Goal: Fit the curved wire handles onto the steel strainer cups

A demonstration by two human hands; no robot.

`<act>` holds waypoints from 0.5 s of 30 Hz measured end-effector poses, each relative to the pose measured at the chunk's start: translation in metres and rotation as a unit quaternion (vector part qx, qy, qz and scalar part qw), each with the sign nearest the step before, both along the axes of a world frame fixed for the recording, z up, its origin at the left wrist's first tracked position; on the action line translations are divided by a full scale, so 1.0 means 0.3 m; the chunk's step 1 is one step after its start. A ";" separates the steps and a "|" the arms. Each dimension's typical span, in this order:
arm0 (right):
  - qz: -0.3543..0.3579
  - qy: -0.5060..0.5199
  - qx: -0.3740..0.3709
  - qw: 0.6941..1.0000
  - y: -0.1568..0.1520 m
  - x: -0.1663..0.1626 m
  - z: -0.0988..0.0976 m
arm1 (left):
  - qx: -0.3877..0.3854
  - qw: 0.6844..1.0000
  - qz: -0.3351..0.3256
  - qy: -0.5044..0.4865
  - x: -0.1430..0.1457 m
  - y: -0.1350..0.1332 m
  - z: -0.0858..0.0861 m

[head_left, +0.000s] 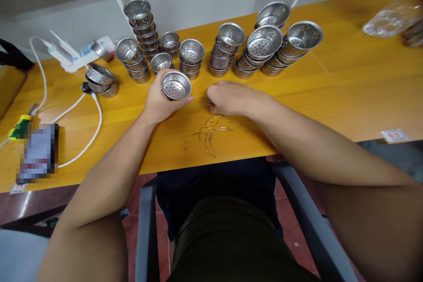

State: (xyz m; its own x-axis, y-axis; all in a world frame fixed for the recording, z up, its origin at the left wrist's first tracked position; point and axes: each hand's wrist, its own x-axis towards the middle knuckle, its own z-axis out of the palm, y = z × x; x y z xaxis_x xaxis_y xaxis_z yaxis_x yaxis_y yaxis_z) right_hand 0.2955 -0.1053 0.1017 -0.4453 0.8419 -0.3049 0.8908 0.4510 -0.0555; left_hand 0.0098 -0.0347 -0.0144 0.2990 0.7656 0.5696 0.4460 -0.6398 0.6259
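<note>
My left hand (157,102) is wrapped round a small perforated steel strainer cup (176,85), held upright just above the wooden table (330,92). My right hand (228,98) rests on the table to the right of the cup, fingers curled together over the top of a small pile of thin curved wire handles (209,132). Whether a wire is pinched in those fingers is hidden. Several wires lie loose in front of both hands, near the table's front edge.
Stacks of the same strainer cups stand behind the hands, on the left (142,31) and on the right (264,48). A white power strip (79,55) with cables lies far left. A clear plastic bag (393,15) sits far right. A blurred packet (38,152) lies at left.
</note>
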 end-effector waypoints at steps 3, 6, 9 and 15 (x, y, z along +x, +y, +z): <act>-0.008 -0.031 -0.016 0.999 -0.016 0.013 0.022 | -0.001 1.000 -0.011 -0.013 0.000 0.004 0.001; 0.020 -0.051 -0.010 0.998 -0.022 0.025 0.034 | -0.007 0.999 -0.022 -0.028 0.003 0.003 0.003; 0.056 -0.064 -0.001 0.996 -0.019 0.031 0.037 | -0.015 0.999 -0.027 -0.034 0.010 -0.005 0.007; 0.093 -0.052 -0.022 0.994 -0.001 0.051 0.006 | -0.018 0.999 -0.026 -0.035 0.015 -0.009 0.014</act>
State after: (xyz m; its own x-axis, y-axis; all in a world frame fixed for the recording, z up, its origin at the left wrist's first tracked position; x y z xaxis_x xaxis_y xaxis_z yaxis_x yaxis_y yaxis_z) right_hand 0.3107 -0.1057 0.1035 -0.5566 0.7326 -0.3919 0.7940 0.6079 0.0086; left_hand 0.0144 -0.0375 -0.0102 0.2997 0.7702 0.5630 0.3660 -0.6378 0.6776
